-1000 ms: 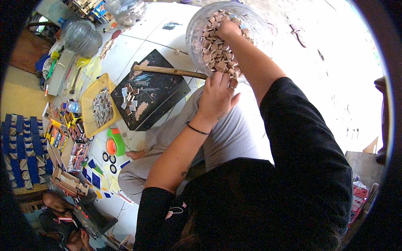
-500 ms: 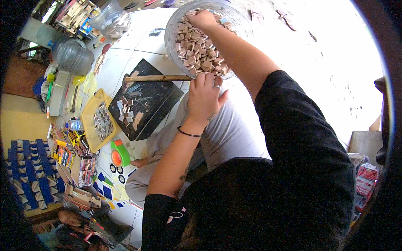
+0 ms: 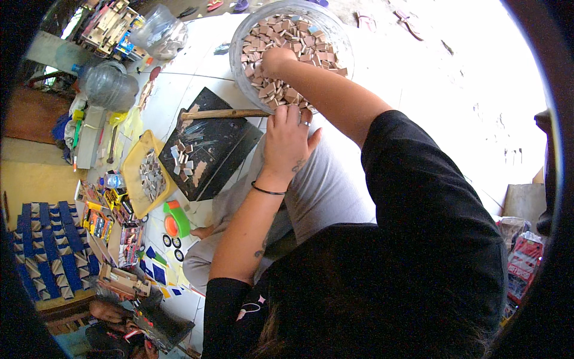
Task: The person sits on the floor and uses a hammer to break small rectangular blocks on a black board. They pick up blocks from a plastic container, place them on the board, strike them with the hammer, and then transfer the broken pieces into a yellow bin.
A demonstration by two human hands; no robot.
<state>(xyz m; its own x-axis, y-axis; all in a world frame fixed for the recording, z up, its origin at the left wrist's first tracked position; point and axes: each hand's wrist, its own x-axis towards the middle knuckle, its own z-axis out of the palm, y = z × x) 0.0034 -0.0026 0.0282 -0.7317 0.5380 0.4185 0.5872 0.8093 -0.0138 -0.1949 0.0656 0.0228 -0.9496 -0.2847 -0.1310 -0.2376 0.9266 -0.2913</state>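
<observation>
the big clear tub (image 3: 235, 69) is full of little brown wood bits (image 3: 323, 55), and that is where the work is. the right hand (image 3: 277, 62) is down in the bits, on the left part of the tub. its fingers are curled and partly hidden, so i can't tell if it has grabbed any. the left hand (image 3: 288, 140) is at the near side of the tub, back up, with its fingertips at the rim. i can't tell if it grips the rim or just rests there. if that hand pushes down too hard, the tub could tip and the bits could spill. if the right hand digs too fast, bits could pop over the edge. a rough corner might poke a finger too, since the bits lie every which way. to the left of the tub, a wooden handle (image 3: 230, 113) lies across a black block (image 3: 233, 155), and one end is just by the left fingers. a bump there could make it roll and knock the loose pieces (image 3: 182, 160) off the block. farther left of the tub is a yellow tray (image 3: 133, 170); bits flung that way could get mixed in with its own.
</observation>
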